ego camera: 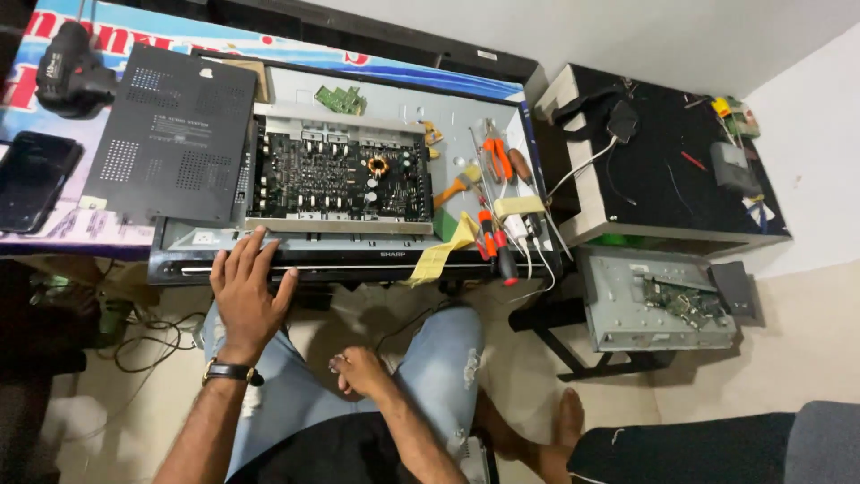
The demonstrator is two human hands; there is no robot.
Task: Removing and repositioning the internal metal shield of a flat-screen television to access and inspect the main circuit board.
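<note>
My left hand (246, 291) lies flat with spread fingers on the front edge of a black device chassis (179, 262) on the workbench. An opened unit with a dark circuit board (340, 177) sits just beyond it. My right hand (358, 370) hangs low between my knees, fingers curled loosely; whether it holds anything small I cannot tell. A black perforated cover panel (175, 134) rests to the left of the board.
Screwdrivers and orange-handled pliers (497, 157) lie right of the board, beside a yellow paper strip (443, 251). A dark phone (31, 179) and a black power tool (67, 67) are far left. A black side table (663, 170) and a grey metal chassis (658, 300) stand right.
</note>
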